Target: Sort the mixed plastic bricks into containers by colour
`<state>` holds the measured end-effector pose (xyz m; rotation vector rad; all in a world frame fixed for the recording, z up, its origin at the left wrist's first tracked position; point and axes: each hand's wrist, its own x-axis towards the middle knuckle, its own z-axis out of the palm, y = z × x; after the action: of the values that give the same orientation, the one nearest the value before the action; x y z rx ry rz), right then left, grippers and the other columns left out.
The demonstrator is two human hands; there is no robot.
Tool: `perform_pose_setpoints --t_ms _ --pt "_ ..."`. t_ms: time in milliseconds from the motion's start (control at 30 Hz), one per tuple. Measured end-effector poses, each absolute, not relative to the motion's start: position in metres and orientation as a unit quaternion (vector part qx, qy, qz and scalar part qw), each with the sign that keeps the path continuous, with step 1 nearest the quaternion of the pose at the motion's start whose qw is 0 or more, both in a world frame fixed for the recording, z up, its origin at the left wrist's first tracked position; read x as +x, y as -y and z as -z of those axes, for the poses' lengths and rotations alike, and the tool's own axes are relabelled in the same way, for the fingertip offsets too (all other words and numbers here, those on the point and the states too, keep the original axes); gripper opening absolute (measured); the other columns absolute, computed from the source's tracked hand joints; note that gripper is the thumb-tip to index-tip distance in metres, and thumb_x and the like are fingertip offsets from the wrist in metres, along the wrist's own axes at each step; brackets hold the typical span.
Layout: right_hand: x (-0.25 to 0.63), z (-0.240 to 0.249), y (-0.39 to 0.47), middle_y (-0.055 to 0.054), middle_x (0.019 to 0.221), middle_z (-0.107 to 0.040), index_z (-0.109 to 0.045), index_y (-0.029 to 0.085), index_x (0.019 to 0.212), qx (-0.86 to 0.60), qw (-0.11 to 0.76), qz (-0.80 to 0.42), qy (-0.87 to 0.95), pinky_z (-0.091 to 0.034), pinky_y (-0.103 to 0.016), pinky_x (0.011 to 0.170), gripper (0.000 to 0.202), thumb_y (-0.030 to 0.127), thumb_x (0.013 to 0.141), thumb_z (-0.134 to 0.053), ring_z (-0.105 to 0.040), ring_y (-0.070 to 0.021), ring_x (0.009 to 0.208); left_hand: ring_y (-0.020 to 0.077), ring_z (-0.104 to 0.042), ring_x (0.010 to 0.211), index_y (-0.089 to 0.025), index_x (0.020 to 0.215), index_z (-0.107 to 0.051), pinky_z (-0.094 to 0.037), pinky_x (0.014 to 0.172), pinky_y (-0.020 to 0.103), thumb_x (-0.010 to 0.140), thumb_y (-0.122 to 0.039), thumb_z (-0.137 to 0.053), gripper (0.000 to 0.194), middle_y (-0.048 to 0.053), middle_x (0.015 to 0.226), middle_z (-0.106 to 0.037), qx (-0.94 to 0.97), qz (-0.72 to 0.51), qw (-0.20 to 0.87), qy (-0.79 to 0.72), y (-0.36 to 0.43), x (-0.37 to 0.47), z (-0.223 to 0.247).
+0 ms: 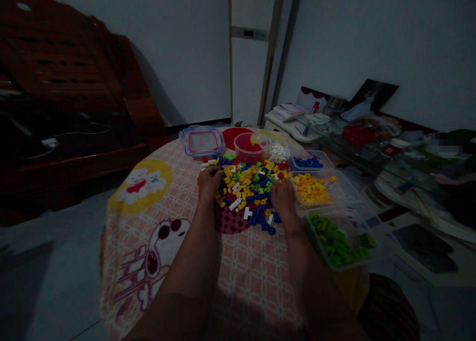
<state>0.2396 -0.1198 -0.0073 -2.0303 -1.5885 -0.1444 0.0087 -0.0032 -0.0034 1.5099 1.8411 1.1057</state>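
A mixed pile of toy building blocks [245, 182] in yellow, blue, green, white and red covers the middle of the round table. My left hand [210, 183] rests at the pile's left edge, its fingers reaching among the blocks and looking slightly apart. At the right edge, beside the tub of yellow blocks [311, 188], my right hand [283, 197] has its fingers curled down at the blocks. Whatever lies under those fingertips is hidden. Loose white and blue blocks [266, 222] lie at the near side, between both hands. The picture is dim.
Clear tubs hold green blocks [336, 242], blue blocks [308, 161] and white blocks [277, 151]. A round tub [250, 155] with red contents and a blue-rimmed box [203, 142] stand behind the pile. A patterned cloth [253, 271] covers the table. A cluttered glass shelf [334, 133] is to the right.
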Motion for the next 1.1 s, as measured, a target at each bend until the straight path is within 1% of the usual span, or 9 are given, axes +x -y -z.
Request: perform_pose_setpoints --t_ms 100,233,367,533,633,800,900,1033,1100 --pt "0.239 0.008 0.12 -0.017 0.112 -0.069 -0.076 0.014 0.1 -0.757 0.26 0.049 0.598 -0.037 -0.04 0.11 0.031 0.024 0.096 -0.047 -0.057 -0.0274 0.117 0.0208 -0.07 0.095 -0.021 0.108 -0.079 -0.052 0.086 0.03 0.079 -0.023 -0.064 0.032 0.004 0.103 -0.078 0.559 -0.41 0.25 -0.676 0.003 0.009 0.003" --pt "0.238 0.005 0.12 -0.016 0.116 -0.069 -0.075 0.015 0.103 -0.747 0.271 0.033 0.607 -0.04 -0.038 0.105 0.032 0.021 0.097 -0.044 -0.057 -0.025 0.115 0.0202 -0.07 0.095 -0.021 0.107 -0.079 -0.052 0.088 0.03 0.079 -0.024 -0.064 0.032 0.004 0.103 -0.078 0.562 -0.414 0.251 -0.67 0.002 0.008 0.005" --pt "0.235 -0.002 0.124 -0.02 0.118 -0.068 -0.075 0.012 0.1 -0.783 0.216 0.024 0.583 -0.039 -0.038 0.106 0.031 0.023 0.097 -0.046 -0.057 -0.027 0.118 0.02 -0.07 0.092 -0.021 0.108 -0.079 -0.053 0.086 0.03 0.079 -0.025 -0.064 0.033 0.004 0.104 -0.078 0.563 -0.418 0.257 -0.665 0.001 0.008 0.007" --pt "0.232 -0.007 0.13 -0.021 0.104 -0.071 -0.075 0.009 0.096 -0.802 0.173 0.031 0.571 -0.045 -0.038 0.097 0.03 0.024 0.096 -0.049 -0.063 -0.0293 0.106 0.0207 -0.07 0.093 -0.021 0.107 -0.079 -0.053 0.087 0.031 0.078 -0.024 -0.065 0.033 0.004 0.102 -0.078 0.553 -0.413 0.26 -0.675 0.001 0.008 0.005" --pt "0.233 -0.004 0.13 -0.021 0.107 -0.07 -0.074 0.009 0.096 -0.79 0.203 0.043 0.577 -0.045 -0.039 0.099 0.03 0.02 0.096 -0.047 -0.062 -0.0295 0.108 0.0209 -0.07 0.095 -0.021 0.109 -0.079 -0.052 0.089 0.031 0.079 -0.024 -0.064 0.034 0.004 0.104 -0.078 0.557 -0.408 0.259 -0.676 0.002 0.009 0.004" --pt "0.244 -0.005 0.129 -0.02 0.125 -0.065 -0.07 0.011 0.113 -0.736 0.316 0.079 0.593 -0.042 -0.041 0.107 0.034 0.02 0.096 -0.043 -0.057 -0.0273 0.12 0.0209 -0.07 0.096 -0.022 0.109 -0.078 -0.052 0.089 0.03 0.079 -0.025 -0.064 0.034 0.004 0.105 -0.078 0.557 -0.409 0.259 -0.675 0.001 0.008 0.007" --pt "0.253 -0.009 0.131 -0.021 0.131 -0.062 -0.069 0.01 0.118 -0.741 0.371 0.109 0.549 -0.04 -0.044 0.108 0.037 0.019 0.095 -0.041 -0.055 -0.0284 0.122 0.0203 -0.07 0.095 -0.023 0.109 -0.078 -0.052 0.089 0.03 0.079 -0.026 -0.064 0.033 0.003 0.106 -0.078 0.555 -0.415 0.264 -0.67 0.002 0.008 0.007" --pt "0.261 -0.015 0.134 -0.021 0.135 -0.061 -0.07 0.012 0.118 -0.756 0.391 0.155 0.501 -0.039 -0.048 0.108 0.038 0.02 0.093 -0.043 -0.053 -0.0307 0.125 0.0208 -0.07 0.095 -0.022 0.109 -0.078 -0.052 0.088 0.03 0.079 -0.025 -0.064 0.033 0.004 0.105 -0.078 0.557 -0.409 0.26 -0.675 0.003 0.008 0.005" --pt "0.259 -0.018 0.135 -0.019 0.13 -0.065 -0.072 0.013 0.114 -0.753 0.387 0.14 0.513 -0.041 -0.046 0.106 0.037 0.019 0.091 -0.044 -0.056 -0.0296 0.122 0.0209 -0.07 0.096 -0.022 0.108 -0.079 -0.053 0.088 0.03 0.079 -0.025 -0.065 0.032 0.004 0.105 -0.078 0.555 -0.407 0.258 -0.678 0.003 0.008 0.004"
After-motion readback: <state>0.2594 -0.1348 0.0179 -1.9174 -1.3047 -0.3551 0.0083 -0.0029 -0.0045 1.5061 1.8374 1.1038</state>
